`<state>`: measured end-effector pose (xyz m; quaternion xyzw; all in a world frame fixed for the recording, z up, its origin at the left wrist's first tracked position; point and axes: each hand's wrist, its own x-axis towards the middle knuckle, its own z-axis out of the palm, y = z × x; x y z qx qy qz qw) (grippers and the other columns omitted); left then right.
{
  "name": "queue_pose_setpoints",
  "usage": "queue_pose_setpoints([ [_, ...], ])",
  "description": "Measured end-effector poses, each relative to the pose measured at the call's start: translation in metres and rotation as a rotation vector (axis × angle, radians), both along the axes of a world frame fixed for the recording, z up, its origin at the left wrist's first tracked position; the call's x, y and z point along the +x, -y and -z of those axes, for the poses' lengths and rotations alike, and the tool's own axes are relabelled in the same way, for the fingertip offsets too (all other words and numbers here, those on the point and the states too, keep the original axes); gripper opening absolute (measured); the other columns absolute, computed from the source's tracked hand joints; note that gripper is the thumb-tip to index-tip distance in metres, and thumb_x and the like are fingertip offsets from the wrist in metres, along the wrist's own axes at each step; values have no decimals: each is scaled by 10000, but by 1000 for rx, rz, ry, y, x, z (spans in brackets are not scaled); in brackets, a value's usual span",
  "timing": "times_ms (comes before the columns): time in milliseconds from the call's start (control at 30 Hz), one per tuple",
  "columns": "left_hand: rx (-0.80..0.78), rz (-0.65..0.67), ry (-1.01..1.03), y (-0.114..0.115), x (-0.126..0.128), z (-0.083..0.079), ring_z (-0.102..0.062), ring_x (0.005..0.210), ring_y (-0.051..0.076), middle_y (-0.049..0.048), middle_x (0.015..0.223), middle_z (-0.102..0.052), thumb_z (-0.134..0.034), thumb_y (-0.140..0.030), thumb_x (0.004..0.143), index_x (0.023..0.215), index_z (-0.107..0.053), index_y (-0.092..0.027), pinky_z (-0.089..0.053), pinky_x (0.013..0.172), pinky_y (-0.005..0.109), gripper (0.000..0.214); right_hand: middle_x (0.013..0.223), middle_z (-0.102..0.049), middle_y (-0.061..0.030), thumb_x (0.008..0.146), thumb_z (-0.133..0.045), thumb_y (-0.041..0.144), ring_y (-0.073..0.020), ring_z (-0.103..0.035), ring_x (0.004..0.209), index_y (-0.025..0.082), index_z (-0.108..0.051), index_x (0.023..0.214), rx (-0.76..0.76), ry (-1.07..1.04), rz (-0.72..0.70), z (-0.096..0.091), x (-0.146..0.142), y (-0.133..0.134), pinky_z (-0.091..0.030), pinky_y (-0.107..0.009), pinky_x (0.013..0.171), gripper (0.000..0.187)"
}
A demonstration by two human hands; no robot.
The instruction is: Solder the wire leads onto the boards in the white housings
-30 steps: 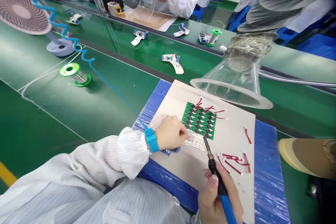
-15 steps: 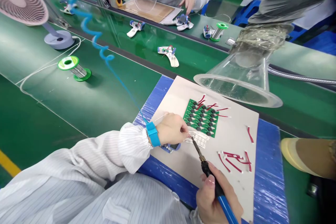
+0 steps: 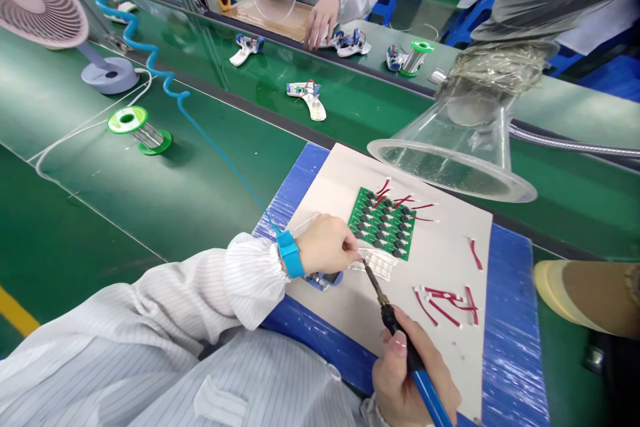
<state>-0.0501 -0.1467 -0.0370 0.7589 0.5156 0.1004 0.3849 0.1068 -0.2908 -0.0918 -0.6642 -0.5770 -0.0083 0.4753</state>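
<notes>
My right hand (image 3: 415, 373) is wrapped round a soldering iron (image 3: 413, 353) with a black and blue handle. Its tip reaches up to the fingertips of my left hand (image 3: 327, 245). Those left fingers are pinched together over a white plastic housing (image 3: 379, 263); a thin wire runs by the hand, but what the fingertips hold is too small to make out. Partly under my left wrist is a blue part (image 3: 325, 279) of the assembly. Just beyond lies a green circuit board (image 3: 383, 223) with rows of black round components and several red wires on its far edge.
Short red wires (image 3: 450, 303) lie right on the white board (image 3: 340, 327). A clear fume hood (image 3: 455, 153) hangs over the far right. A solder spool (image 3: 140, 130) and a fan (image 3: 40, 7) stand left. White assemblies (image 3: 307, 100) sit on the green belt; a co-worker's hand (image 3: 323, 19) is beyond.
The white assemblies on the belt have shifted slightly left. The co-worker's hand has moved left and down toward the belt's edge. My hands and the soldering iron have hardly moved.
</notes>
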Motion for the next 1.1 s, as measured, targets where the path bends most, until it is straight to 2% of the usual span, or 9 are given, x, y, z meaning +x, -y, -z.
queue_pose_setpoints([
  [133, 0, -11, 23, 1, 0, 0, -621, 623, 130, 16, 664, -745, -707, -208, 782, 685, -778, -162, -460, 695, 239, 129, 772, -699, -67, 904, -563, 306, -190, -665, 639, 168, -708, 955, 5, -45, 5, -1, -1, 1, -558, -339, 626, 208],
  [233, -20, -27, 40, 1, -1, 0, -633, 637, 132, 15, 656, -744, -707, -227, 789, 664, -770, -161, -469, 695, 227, 154, 775, -691, -72, 905, -558, 322, -204, -668, 663, 163, -713, 973, 1, -75, 43, 0, -2, 2, -554, -353, 638, 232],
  [433, -11, -30, 20, 1, 0, -2, -649, 655, 140, 20, 661, -748, -699, -217, 792, 645, -762, -157, -475, 769, 239, 171, 763, -687, -70, 905, -560, 330, -204, -674, 669, 162, -703, 1020, 15, -66, 26, 2, 0, 1, -563, -347, 646, 248],
  [633, 5, -26, 9, 2, 1, 1, -618, 610, 128, 20, 659, -746, -690, -212, 782, 682, -782, -164, -436, 649, 221, 144, 785, -698, -89, 924, -526, 326, -199, -673, 663, 135, -677, 1071, -2, -20, 17, 3, -1, 1, -569, -337, 631, 284],
  [900, -24, -87, 73, 4, 0, 4, -587, 575, 115, 26, 590, -715, -669, -221, 794, 650, -784, -142, -416, 623, 217, 200, 760, -691, -68, 921, -544, 287, -171, -659, 624, 157, -688, 990, 16, -38, -17, -2, -1, -3, -539, -295, 581, 206],
  [1100, -44, -165, 83, 6, 2, 4, -553, 562, 115, 20, 551, -693, -683, -237, 776, 691, -802, -150, -381, 571, 208, 171, 768, -701, -44, 923, -562, 295, -138, -666, 630, 181, -683, 1009, 16, -26, -74, -7, 1, -6, -527, -249, 628, 187],
])
